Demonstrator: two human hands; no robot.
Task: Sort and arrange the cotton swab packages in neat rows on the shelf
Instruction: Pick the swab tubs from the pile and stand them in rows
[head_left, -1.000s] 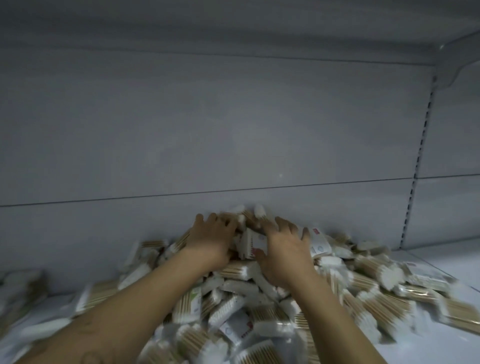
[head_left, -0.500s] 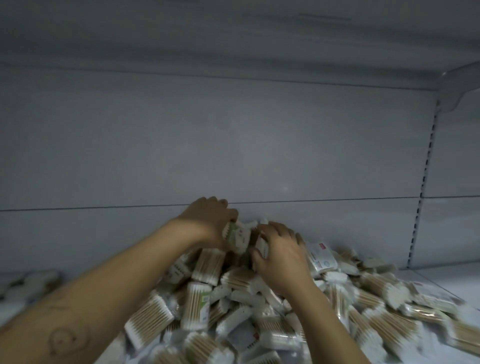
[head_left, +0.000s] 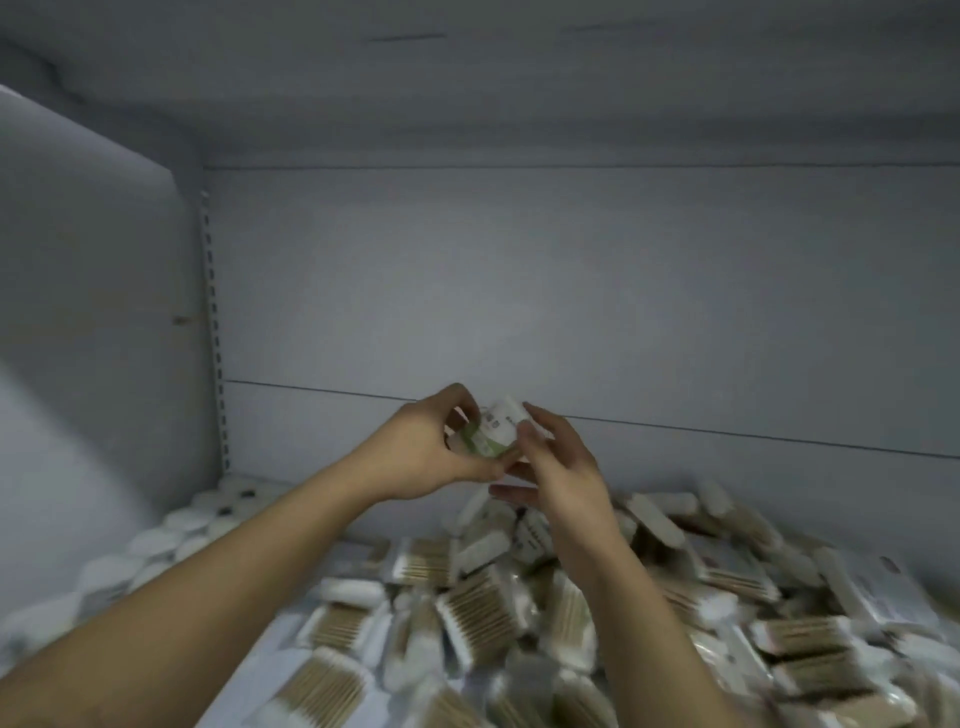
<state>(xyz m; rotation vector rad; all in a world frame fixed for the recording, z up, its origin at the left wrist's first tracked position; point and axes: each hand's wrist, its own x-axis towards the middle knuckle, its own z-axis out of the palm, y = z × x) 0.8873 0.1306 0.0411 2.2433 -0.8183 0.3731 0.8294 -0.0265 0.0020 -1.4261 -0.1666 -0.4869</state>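
**Above the heap, one packet held in both hands**

Over the middle of the shelf (head_left: 358, 540), just in front of the back wall (head_left: 571, 291), a single cotton swab packet (head_left: 496, 431) is held clear of everything below it; the left hand (head_left: 431, 452) grips it with fingers curled over the top and thumb beneath, and the right hand (head_left: 556, 467) pinches its other end between thumb and forefinger, the remaining fingers loosely spread. A green band shows on the packet's lower edge; the print is too blurred to read.

Below lies the heap (head_left: 519, 623) of packets, tumbled at every angle, with no row to be seen; the task looks barely begun. To the left, near the corner, sit round white packs (head_left: 208, 519) of a kind I cannot make out.

The step in hand seems to be checking and orienting this one packet; it would be done well by turning the label to face front and squaring the long edge to the back wall before setting it down; a bare stretch of shelf suits the first row better than the heap's slope, where a packet would slide; a light grip should do, since the wrapper looks soft and could crumple.
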